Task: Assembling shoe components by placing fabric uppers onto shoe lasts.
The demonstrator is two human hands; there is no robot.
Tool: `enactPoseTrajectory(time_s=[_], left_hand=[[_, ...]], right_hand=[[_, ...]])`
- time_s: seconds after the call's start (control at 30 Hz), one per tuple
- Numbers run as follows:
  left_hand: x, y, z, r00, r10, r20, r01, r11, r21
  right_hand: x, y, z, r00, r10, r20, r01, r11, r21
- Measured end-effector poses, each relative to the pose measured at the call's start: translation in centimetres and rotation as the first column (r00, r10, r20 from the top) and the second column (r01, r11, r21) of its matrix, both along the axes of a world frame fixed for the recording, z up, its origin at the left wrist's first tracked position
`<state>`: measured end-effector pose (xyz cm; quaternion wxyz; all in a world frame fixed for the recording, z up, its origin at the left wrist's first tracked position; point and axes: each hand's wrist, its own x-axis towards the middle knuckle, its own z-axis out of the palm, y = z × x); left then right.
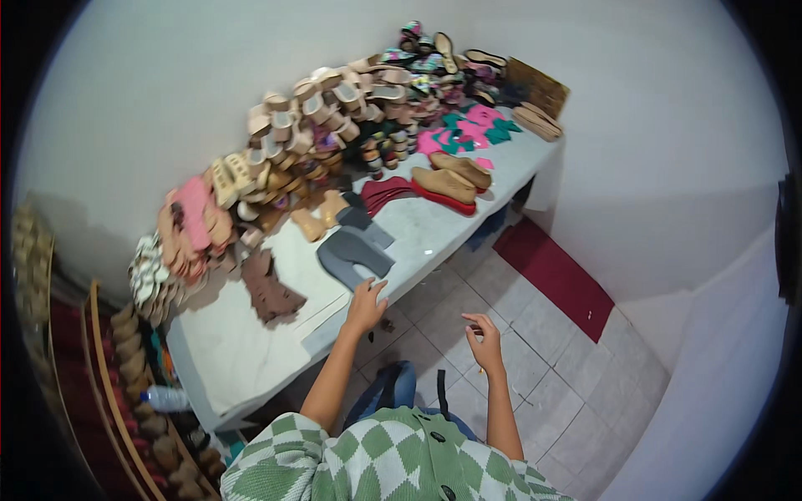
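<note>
My left hand [366, 307] is at the table's front edge with its fingers spread. Its fingertips come right up to a grey curved cut piece [342, 255], and I cannot tell if they touch it. My right hand [486, 344] hangs in the air above the tiled floor, fingers slightly bent and apart, with nothing in it. Behind the grey curved piece lies a darker grey strip [378, 236]. A stack of brown cut pieces [269, 288] rests to the left, and dark red cut pieces [386, 194] lie farther back beside tan shoe lasts [443, 185] with a red edge.
Heaped sandals [330, 104] line the wall along the white table [225, 367]. Pink and green scraps [472, 127] lie at its far end. Shelves with shoe lasts [159, 426] and a plastic bottle [167, 399] stand at left. A dark red mat [558, 280] covers some floor tiles.
</note>
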<state>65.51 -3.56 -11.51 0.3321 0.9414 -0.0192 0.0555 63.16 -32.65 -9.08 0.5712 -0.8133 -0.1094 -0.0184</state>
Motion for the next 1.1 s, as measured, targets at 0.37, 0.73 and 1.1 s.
enactPoseTrajectory(time_s=[0.37,0.73,1.1], left_hand=[[18.0,-4.6,-7.1,0.974,-0.108,-0.2,0.097,0.993,-0.063],[28.2,-6.0,-8.3,0.989,-0.042,-0.139,0.009,0.973,-0.231],[33.0,-7.7,-9.9,0.997,-0.063,-0.034,0.054,0.974,-0.22]], right_hand=[[18.6,-2.3,0.2,0.994,-0.105,0.037,0.109,0.985,-0.132],[39.9,2.4,0.7,0.966,0.177,0.19,-0.05,0.846,-0.531],[46.6,3.3,-4.1,0.938,0.346,0.011,-0.275,0.766,-0.581]])
